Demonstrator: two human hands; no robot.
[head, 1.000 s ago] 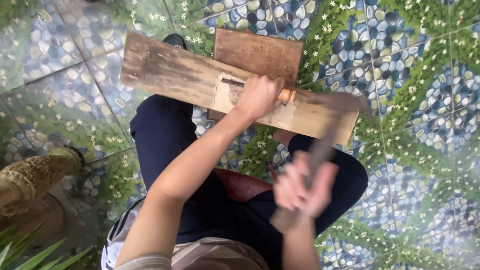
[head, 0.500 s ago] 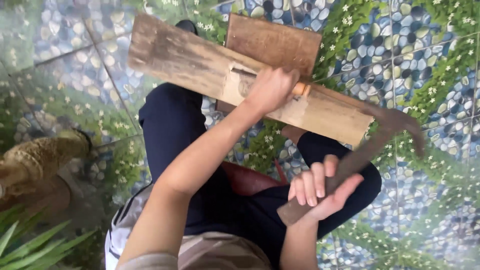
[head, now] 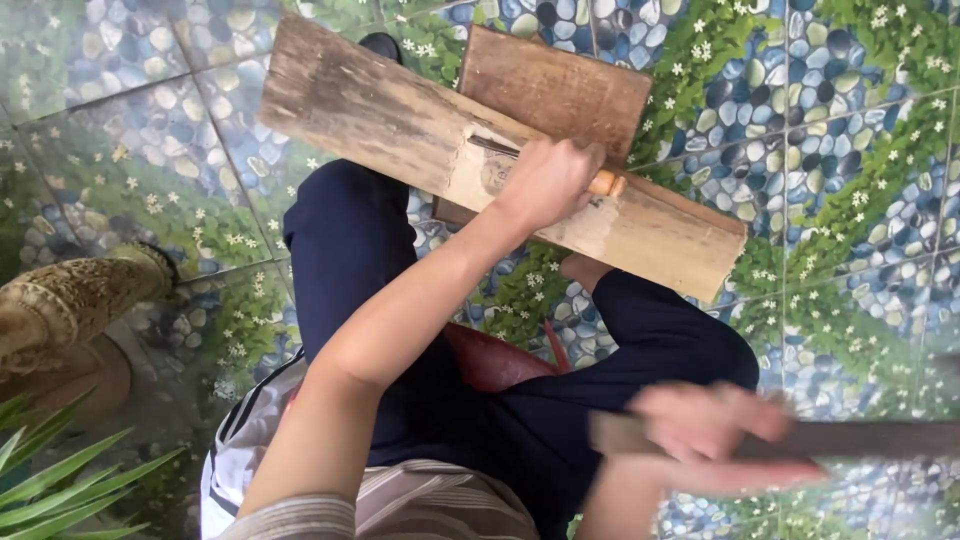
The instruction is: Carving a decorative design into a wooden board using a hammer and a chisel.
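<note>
My left hand (head: 550, 180) is closed around a chisel with an orange handle (head: 607, 184), holding it against a long weathered wooden plank (head: 380, 110) that lies across my knees. A second, darker board (head: 560, 85) lies under the plank's far side. My right hand (head: 710, 425), blurred by motion, grips the wooden handle of a hammer-like tool (head: 870, 440) low at the right, well away from the plank. The tool's head is out of view.
I sit on a red stool (head: 495, 360) over a pebble-and-flower patterned tile floor (head: 850, 200). A rough brown stone-like object (head: 60, 300) sits at the left, green plant leaves (head: 50, 490) at the bottom left. A black shoe (head: 380, 45) shows beyond the plank.
My right hand has swung the tool from above the plank down and out to the right, so it now lies about level. My left hand stays on the chisel.
</note>
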